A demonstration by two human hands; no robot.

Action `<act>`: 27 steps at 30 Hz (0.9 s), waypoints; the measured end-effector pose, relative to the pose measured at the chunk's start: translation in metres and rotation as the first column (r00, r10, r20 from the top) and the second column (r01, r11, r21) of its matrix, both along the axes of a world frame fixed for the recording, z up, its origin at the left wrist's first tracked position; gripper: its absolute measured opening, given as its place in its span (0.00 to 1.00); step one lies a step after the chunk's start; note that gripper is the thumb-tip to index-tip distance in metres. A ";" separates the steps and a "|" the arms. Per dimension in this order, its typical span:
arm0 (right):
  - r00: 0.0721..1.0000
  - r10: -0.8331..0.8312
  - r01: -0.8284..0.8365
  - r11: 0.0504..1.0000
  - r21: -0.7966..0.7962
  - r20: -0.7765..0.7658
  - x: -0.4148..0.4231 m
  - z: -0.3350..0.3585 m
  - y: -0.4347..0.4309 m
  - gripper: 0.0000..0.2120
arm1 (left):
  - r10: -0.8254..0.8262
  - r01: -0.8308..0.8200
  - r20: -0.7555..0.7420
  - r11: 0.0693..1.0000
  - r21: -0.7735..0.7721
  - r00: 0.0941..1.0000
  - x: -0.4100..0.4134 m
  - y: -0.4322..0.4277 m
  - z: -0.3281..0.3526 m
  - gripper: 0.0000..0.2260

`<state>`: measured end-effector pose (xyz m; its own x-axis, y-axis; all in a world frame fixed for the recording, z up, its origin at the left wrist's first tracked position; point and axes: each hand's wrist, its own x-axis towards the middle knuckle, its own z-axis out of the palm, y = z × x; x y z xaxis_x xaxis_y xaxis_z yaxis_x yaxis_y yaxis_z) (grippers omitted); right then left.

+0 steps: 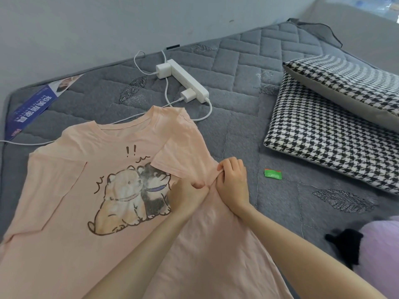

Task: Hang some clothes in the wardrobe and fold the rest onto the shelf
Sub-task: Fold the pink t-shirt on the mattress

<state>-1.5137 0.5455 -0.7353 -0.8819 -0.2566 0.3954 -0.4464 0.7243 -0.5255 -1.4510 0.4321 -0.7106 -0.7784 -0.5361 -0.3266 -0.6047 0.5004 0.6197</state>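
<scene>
Nearest me, both forearms cross the hem end of the shirt. It lies front up on the mattress, its long axis running away from me with the collar farthest. My left hand and right hand meet at its right side. Each has its fingers curled, pinching cloth where the right sleeve is folded in over the print. The rest of the shirt lies left of both hands, so the left hand is nearer it. Beyond are a wrapper, cushions and a power strip.
</scene>
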 end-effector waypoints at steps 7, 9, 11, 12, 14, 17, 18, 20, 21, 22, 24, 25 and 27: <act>0.993 -0.116 0.117 0.991 0.059 -0.018 0.002 0.001 0.001 0.07 | -0.041 0.041 0.005 0.998 -0.044 0.999 0.000 0.001 0.003 0.06; 0.994 -0.109 0.109 0.993 0.034 -0.010 0.002 0.001 0.001 0.06 | -0.034 0.036 -0.048 0.998 0.051 0.998 0.002 -0.006 0.006 0.10; 0.994 -0.110 0.110 0.994 0.012 0.003 0.002 0.002 0.001 0.05 | 0.053 -0.034 -0.117 0.987 0.158 0.992 0.003 -0.018 0.009 0.14; 0.993 -0.122 0.122 0.993 0.005 0.010 0.002 0.003 0.000 0.04 | 0.113 -0.086 -0.149 0.980 0.179 0.982 0.003 -0.026 0.010 0.14; 0.985 -0.170 0.170 0.985 -0.012 0.032 0.002 0.007 -0.003 0.04 | 0.214 -0.185 -0.215 0.972 0.146 0.953 0.003 -0.046 0.012 0.10; 0.978 -0.204 0.203 0.979 0.030 0.030 -0.006 0.019 -0.016 0.04 | 0.306 -0.277 -0.256 0.950 0.145 0.917 0.001 -0.076 0.010 0.11; 0.985 -0.166 0.162 0.984 0.078 0.040 -0.010 0.021 -0.023 0.07 | 0.331 -0.295 -0.227 0.939 0.177 0.916 0.001 -0.084 0.009 0.14; 0.993 -0.022 0.002 0.986 0.167 0.116 -0.019 0.025 -0.037 0.16 | 0.339 -0.294 -0.172 0.925 0.242 0.925 0.000 -0.095 0.006 0.19; 0.986 0.058 -0.090 0.976 0.199 0.158 -0.023 0.027 -0.044 0.19 | 0.333 -0.283 -0.169 0.922 0.264 0.928 -0.002 -0.098 0.004 0.19; 0.973 0.136 -0.178 0.957 0.230 0.188 -0.027 0.027 -0.051 0.21 | 0.325 -0.271 -0.180 0.924 0.268 0.929 -0.004 -0.102 0.002 0.18; 0.936 0.255 -0.324 0.893 0.313 0.242 -0.036 0.023 -0.063 0.24 | 0.300 -0.251 -0.204 0.939 0.236 0.932 -0.010 -0.107 0.000 0.15; 0.918 0.287 -0.375 0.854 0.361 0.274 -0.040 0.021 -0.069 0.25 | 0.294 -0.246 -0.202 0.941 0.233 0.934 -0.012 -0.110 -0.001 0.13; 0.903 0.302 -0.415 0.796 0.440 0.306 -0.048 0.014 -0.079 0.26 | 0.295 -0.245 -0.186 0.936 0.251 0.937 -0.013 -0.113 -0.003 0.08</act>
